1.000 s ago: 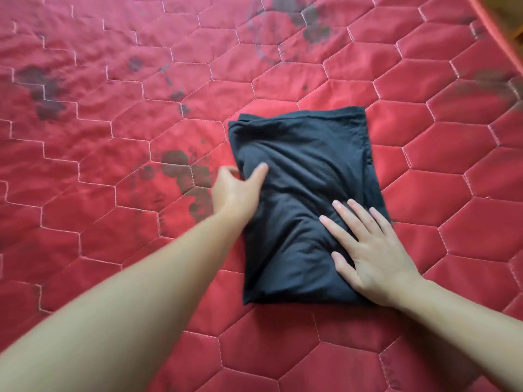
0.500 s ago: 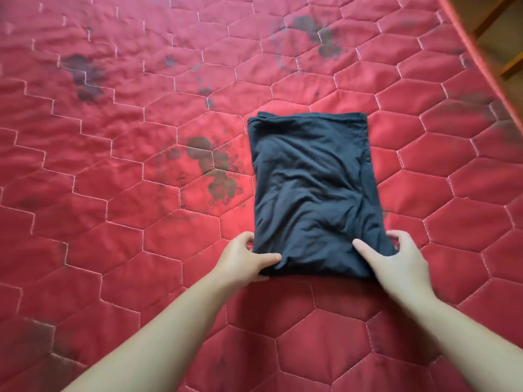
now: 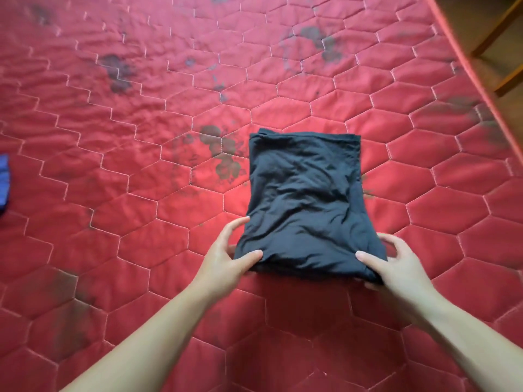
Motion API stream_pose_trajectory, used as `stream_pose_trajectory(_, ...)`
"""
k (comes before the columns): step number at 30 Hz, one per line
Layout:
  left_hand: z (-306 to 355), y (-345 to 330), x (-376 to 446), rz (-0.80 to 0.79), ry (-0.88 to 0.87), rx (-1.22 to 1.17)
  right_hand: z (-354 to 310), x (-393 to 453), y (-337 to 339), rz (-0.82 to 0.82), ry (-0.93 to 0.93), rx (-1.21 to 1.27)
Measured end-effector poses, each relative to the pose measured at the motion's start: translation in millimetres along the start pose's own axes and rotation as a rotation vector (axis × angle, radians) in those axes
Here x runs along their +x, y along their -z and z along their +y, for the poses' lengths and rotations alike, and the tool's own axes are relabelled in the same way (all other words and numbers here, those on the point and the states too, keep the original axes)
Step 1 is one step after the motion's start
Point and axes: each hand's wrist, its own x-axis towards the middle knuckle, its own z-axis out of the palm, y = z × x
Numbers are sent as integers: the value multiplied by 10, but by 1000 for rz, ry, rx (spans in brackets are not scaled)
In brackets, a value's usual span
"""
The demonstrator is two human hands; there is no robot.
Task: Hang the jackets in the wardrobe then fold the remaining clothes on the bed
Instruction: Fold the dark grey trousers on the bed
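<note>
A folded dark navy garment (image 3: pixel 305 199) lies as a neat rectangle on the red quilted bed (image 3: pixel 141 193). My left hand (image 3: pixel 229 256) grips its near left corner, thumb on top and fingers along the side edge. My right hand (image 3: pixel 393 264) holds the near right corner the same way, thumb on top, fingers curled round the edge. The near edge of the garment looks slightly raised off the quilt between my hands.
A blue cloth (image 3: pixel 3 182) peeks in at the left edge of the view. The bed's edge (image 3: pixel 464 60) runs diagonally at the upper right, with wooden furniture legs (image 3: pixel 501 38) on the floor beyond it. Dark stains mark the quilt.
A second ago my hands pressed flat on the garment's top. They slid down to its near corners and now grip them. The view has drawn back, showing more bed.
</note>
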Motion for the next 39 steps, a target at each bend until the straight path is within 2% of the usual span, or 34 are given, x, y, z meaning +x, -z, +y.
stream_pose_trajectory(2,133,-11,26,-37,-59,25,-122,-20,55,-33,78,65)
stream_pose_trajectory(5,295,65,112,-191,-31,48,-333,-17,139,-180,135,10)
stream_pose_trajectory(7,333,126,163,-232,-43,317,-402,-31,196,-259,73,-7)
stream_pose_trajectory(9,295,121,177,-118,-159,676,-424,-18,266,-326,16,47)
stream_pose_trajectory(10,272,102,185,-17,-251,745,-425,-28,280,-370,19,47)
stream_pose_trajectory(11,260,90,179,65,-335,757,-407,-53,275,-393,88,-52)
stream_pose_trajectory(12,228,93,181,128,-394,746,-357,-63,273,-365,217,-250)
stream_pose_trajectory(14,166,137,167,157,-454,736,-233,-64,272,-209,492,-711)
stream_pose_trajectory(16,108,200,119,36,-381,815,-122,-91,305,-195,565,-970)
stream_pose_trajectory(18,75,256,73,-231,-230,993,-67,-155,326,-359,482,-1142)
stream_pose_trajectory(20,75,309,91,-433,-207,1053,-58,-189,363,-486,477,-1173)
stream_pose_trajectory(22,143,351,148,-476,-254,890,-126,-189,389,-416,611,-1008)
stream_pose_trajectory(24,248,376,256,-441,-224,551,-259,-128,371,-349,643,-770)
stream_pose_trajectory(26,353,358,416,-345,-146,148,-404,26,299,-396,446,-416)
stream_pose_trajectory(28,421,300,650,-159,-91,-73,-532,294,148,-284,293,-99)
stream_pose_trajectory(30,443,208,906,22,-9,-154,-644,594,-53,-116,148,144)
stream_pose_trajectory(32,391,111,1132,137,110,-146,-703,853,-209,-82,-12,330)
stream_pose_trajectory(33,353,65,1213,151,171,-139,-695,940,-262,-91,-84,357)
stream_pose_trajectory(35,252,15,1325,147,200,-113,-607,1052,-291,-131,-110,213)
stream_pose_trajectory(37,197,16,1362,163,111,-94,-520,1101,-266,-75,45,-85)
stream_pose_trajectory(39,198,48,1378,175,4,-141,-532,1144,-247,13,238,-203)
